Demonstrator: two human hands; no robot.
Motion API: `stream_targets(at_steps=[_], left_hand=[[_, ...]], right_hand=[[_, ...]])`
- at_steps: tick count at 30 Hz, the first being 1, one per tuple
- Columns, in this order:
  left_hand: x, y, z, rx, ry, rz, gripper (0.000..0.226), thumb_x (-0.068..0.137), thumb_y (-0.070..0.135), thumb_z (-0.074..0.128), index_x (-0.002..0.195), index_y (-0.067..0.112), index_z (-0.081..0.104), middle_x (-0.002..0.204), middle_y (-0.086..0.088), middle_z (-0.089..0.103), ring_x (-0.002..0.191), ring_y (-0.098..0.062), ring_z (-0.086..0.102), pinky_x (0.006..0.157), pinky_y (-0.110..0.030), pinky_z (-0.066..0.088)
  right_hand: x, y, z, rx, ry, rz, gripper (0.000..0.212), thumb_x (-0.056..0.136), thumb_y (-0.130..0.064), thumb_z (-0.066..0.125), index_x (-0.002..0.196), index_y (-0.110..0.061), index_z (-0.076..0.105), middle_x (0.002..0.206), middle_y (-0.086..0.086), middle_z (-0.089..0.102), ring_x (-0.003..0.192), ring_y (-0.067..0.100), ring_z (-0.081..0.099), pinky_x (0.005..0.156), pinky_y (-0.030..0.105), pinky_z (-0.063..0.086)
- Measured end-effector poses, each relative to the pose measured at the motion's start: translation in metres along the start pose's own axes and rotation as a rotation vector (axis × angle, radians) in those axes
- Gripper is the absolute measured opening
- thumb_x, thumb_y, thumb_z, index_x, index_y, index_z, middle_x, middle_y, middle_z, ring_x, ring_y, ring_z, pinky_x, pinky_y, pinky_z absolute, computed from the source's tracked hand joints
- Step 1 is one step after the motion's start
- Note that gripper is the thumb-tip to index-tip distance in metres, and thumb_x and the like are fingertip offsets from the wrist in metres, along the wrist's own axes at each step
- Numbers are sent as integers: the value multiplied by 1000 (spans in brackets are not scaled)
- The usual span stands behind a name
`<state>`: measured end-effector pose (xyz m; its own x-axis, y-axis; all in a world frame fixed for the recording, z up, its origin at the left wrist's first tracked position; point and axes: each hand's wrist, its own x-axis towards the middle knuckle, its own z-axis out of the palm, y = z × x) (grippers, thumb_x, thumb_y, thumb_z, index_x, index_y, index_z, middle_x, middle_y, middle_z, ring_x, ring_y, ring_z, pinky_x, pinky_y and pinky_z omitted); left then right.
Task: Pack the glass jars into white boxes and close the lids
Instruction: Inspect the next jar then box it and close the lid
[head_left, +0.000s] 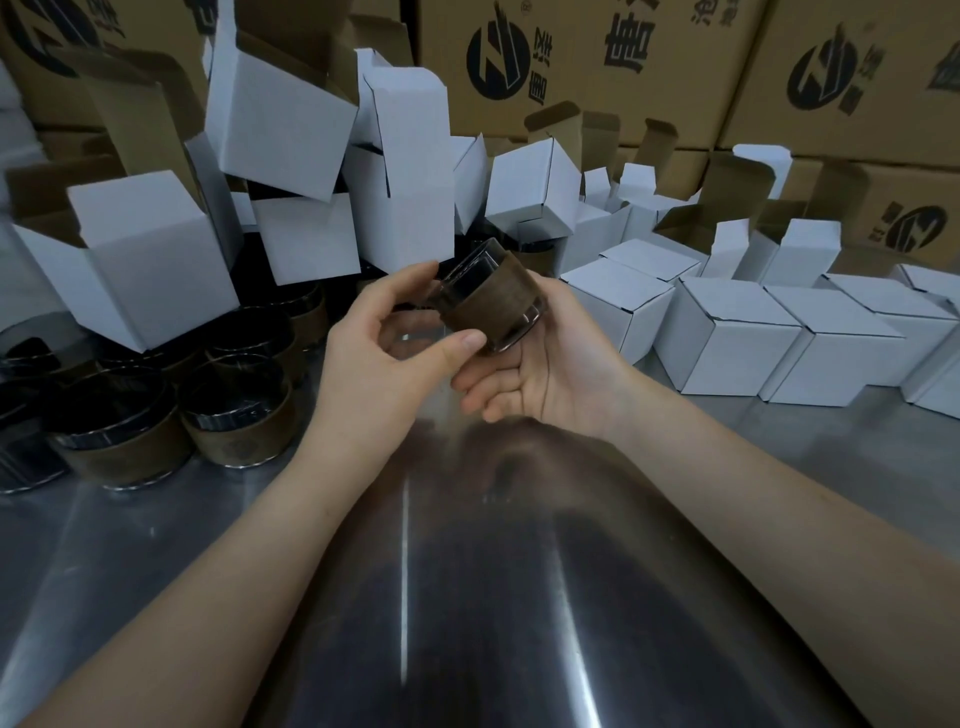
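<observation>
A glass jar (480, 299) with a brown band around it is held tilted above the steel table, its mouth facing away from me and to the left. My right hand (545, 374) cradles it from below. My left hand (384, 343) grips its left side, thumb under the band and fingers near the rim. Several more banded jars (234, 410) stand at the left on the table. Open white boxes (140, 260) lie piled behind them. Closed white boxes (727, 338) stand in a row at the right.
The steel table (467, 597) spreads out in front of me, shiny and reflective. Large brown cartons (597, 62) with black print are stacked along the back. More open white boxes (535, 187) lean in the middle behind the hands.
</observation>
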<state>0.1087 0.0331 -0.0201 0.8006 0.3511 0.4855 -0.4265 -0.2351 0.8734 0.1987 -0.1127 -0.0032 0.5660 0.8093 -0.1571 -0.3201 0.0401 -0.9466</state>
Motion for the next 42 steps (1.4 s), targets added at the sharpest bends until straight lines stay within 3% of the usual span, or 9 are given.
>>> stream_targets(at_steps=[5, 9, 13, 15, 21, 25, 28, 31, 42], left_hand=[[1, -2, 2, -156, -40, -113, 70, 63, 26, 83, 128, 20, 57, 116, 6, 68, 108, -8, 65, 92, -28, 52], [2, -3, 0, -313, -116, -171, 67, 64, 35, 81, 122, 9, 61, 115, -10, 70, 114, -27, 64, 100, -46, 50], [2, 1, -1, -419, -99, -223, 66, 66, 41, 86, 116, 6, 63, 108, -10, 72, 103, -25, 68, 83, -31, 55], [3, 1, 0, -447, -87, -249, 54, 76, 32, 76, 119, 2, 61, 112, -17, 70, 105, -29, 68, 87, -35, 56], [3, 7, -1, -460, -66, -301, 53, 77, 43, 66, 115, 8, 65, 117, -17, 68, 106, -28, 67, 93, -40, 55], [4, 8, -2, -509, -93, -373, 45, 83, 50, 55, 113, 20, 70, 118, -12, 69, 107, -25, 68, 86, -36, 58], [5, 9, -2, -564, -121, -426, 61, 82, 51, 53, 130, 14, 58, 121, -12, 68, 103, -21, 68, 77, -32, 57], [4, 10, -2, -578, -167, -474, 68, 80, 55, 52, 134, 14, 55, 114, -9, 70, 91, -18, 69, 75, -29, 58], [5, 8, 0, -613, -214, -554, 68, 81, 60, 50, 127, 11, 60, 114, -14, 71, 92, -22, 71, 69, -33, 58]], right_hand=[[0, 2, 0, -18, -61, 39, 79, 99, -62, 16, 99, -2, 67, 76, 20, 70, 64, 30, 70, 54, 29, 56], [0, 3, 3, -58, -83, 77, 79, 97, -62, 14, 104, 2, 59, 77, 21, 70, 64, 31, 68, 58, 31, 55], [2, 2, 7, -108, -36, 63, 76, 99, -58, 14, 91, 0, 64, 74, 20, 68, 61, 29, 65, 58, 31, 54], [3, 2, 8, -153, 32, 37, 72, 101, -55, 19, 88, 0, 64, 70, 19, 65, 58, 27, 63, 56, 30, 53], [5, 2, 6, -192, 333, -166, 41, 101, -37, 48, 79, -6, 61, 61, 8, 58, 53, 20, 54, 50, 28, 45], [3, -2, 0, -129, 275, -358, 9, 94, -20, 58, 97, -12, 62, 91, 10, 64, 81, 21, 61, 68, 34, 51], [1, -2, -3, -154, 157, -356, 47, 82, -21, 61, 129, -14, 53, 116, 7, 64, 112, 24, 60, 100, 49, 47], [-1, 0, -2, -160, 34, -324, 64, 80, -15, 61, 142, -16, 43, 120, -3, 66, 120, 22, 57, 112, 50, 36], [-3, -2, 4, -189, -62, -285, 58, 75, -4, 64, 131, 2, 52, 111, 14, 63, 103, 24, 62, 92, 34, 48]])
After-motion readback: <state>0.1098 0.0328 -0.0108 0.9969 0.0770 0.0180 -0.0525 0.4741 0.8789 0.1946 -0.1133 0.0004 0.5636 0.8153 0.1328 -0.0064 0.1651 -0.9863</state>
